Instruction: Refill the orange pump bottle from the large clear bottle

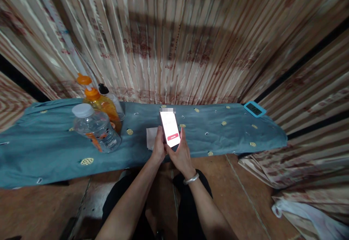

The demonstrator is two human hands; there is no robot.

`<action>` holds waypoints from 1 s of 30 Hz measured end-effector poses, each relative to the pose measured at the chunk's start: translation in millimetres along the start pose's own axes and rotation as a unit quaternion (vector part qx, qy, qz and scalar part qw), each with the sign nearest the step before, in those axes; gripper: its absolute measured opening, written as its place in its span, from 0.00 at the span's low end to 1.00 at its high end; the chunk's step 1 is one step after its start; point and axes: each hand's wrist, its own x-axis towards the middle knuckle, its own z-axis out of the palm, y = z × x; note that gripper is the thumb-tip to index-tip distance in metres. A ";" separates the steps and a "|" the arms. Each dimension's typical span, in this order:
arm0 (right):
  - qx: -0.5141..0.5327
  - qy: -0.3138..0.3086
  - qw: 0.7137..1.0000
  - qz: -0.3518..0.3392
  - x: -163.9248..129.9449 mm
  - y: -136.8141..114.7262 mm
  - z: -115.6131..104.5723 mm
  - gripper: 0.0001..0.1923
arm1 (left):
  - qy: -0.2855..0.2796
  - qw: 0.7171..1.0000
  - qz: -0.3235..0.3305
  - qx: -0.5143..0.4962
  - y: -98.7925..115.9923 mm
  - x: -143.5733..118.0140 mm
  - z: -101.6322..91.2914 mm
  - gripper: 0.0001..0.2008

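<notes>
A smartphone [170,125] with a bright white screen and a red button near its bottom is held upright above the table's front half. My left hand [158,146] wraps round its lower left edge. On the other side, my right hand [180,155] grips the lower right corner, its thumb near the bottom of the phone; a silver bracelet [191,179] circles that wrist. A white paper piece [151,138] lies on the cloth just left of my left hand, partly hidden by it.
A blue pineapple-print cloth [234,134] covers the narrow table. To the left stand a clear plastic bottle [95,127], an orange pump bottle [107,107] and a black-topped pump bottle [116,103]. A blue-framed digital timer [254,109] lies at the right end. Patterned curtains [169,43] hang behind.
</notes>
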 end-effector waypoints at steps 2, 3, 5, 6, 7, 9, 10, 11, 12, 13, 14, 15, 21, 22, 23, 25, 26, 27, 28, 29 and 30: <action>-0.006 0.010 1.000 0.012 1.1 0.0 -0.4 0.54 | -0.002 1.000 -0.014 -0.008 -3.2 0.3 0.5 0.28; -0.009 0.014 1.000 0.019 1.6 0.2 -1.0 0.54 | -0.006 1.000 -0.013 -0.010 -5.4 0.8 0.4 0.28; -0.014 0.017 0.999 0.033 1.9 1.3 -3.6 0.55 | -0.013 1.000 -0.001 -0.008 -11.1 2.7 -0.6 0.27; -0.015 0.016 0.999 0.040 1.8 2.1 -5.7 0.55 | -0.017 1.000 0.006 -0.003 -14.7 4.0 -1.5 0.27; -0.015 0.015 0.999 0.046 1.3 3.4 -8.5 0.56 | -0.021 1.000 0.009 0.005 -18.5 5.5 -2.6 0.28; -0.014 0.015 0.998 0.058 -0.9 7.6 -16.0 0.55 | -0.039 0.998 0.017 0.036 -26.1 8.3 -5.3 0.29; -0.015 0.016 0.998 0.063 -2.4 10.9 -20.9 0.55 | -0.047 0.997 0.022 0.061 -29.3 9.5 -6.7 0.30; -0.019 0.017 0.997 0.068 -4.1 15.2 -26.6 0.55 | -0.053 0.994 0.022 0.091 -31.7 10.5 -8.0 0.30; -0.026 0.020 0.997 0.072 -5.6 20.7 -33.2 0.55 | -0.059 0.991 0.020 0.117 -33.2 11.3 -9.3 0.30; -0.038 0.023 0.996 0.077 -6.7 27.5 -40.9 0.55 | -0.061 0.988 0.015 0.138 -33.6 11.9 -10.4 0.30; -0.053 0.028 0.995 0.082 -7.1 35.5 -49.7 0.55 | -0.063 0.987 0.013 0.150 -33.0 12.3 -11.6 0.30; -0.072 0.033 0.993 0.087 -6.5 44.8 -59.8 0.54 | -0.062 0.986 0.009 0.156 -31.6 12.7 -12.7 0.31; -0.218 0.062 0.957 0.181 24.1 114.5 -145.2 0.47 | -0.050 0.984 0.008 0.173 -18.0 15.7 -20.7 0.35; -0.246 0.066 0.945 0.207 32.9 126.0 -161.4 0.47 | -0.050 0.983 0.010 0.174 -16.3 16.1 -22.1 0.35; -0.270 0.073 0.933 0.228 42.1 137.0 -177.4 0.46 | -0.050 0.984 0.008 0.174 -14.9 16.4 -23.3 0.34; -0.311 0.086 0.909 0.265 60.5 157.2 -207.0 0.44 | -0.047 0.984 0.008 0.171 -12.7 17.0 -25.4 0.33; -0.327 0.091 0.898 0.280 69.2 166.4 -220.4 0.43 | -0.046 0.985 0.007 0.168 -11.8 17.2 -26.2 0.34; -0.341 0.100 0.887 0.295 77.3 174.9 -232.6 0.42 | -0.048 0.985 0.008 0.165 -11.0 17.5 -26.8 0.34; -0.352 0.106 0.877 0.308 84.7 183.0 -243.7 0.41 | -0.049 0.985 0.009 0.164 -10.1 17.8 -27.2 0.35; -0.361 0.111 0.868 0.321 91.4 190.6 -253.5 0.39 | -0.048 0.985 0.010 0.166 -9.3 18.1 -27.5 0.36; -0.368 0.114 0.861 0.332 97.5 197.9 -262.2 0.37 | -0.046 0.984 0.012 0.171 -8.5 18.3 -27.7 0.37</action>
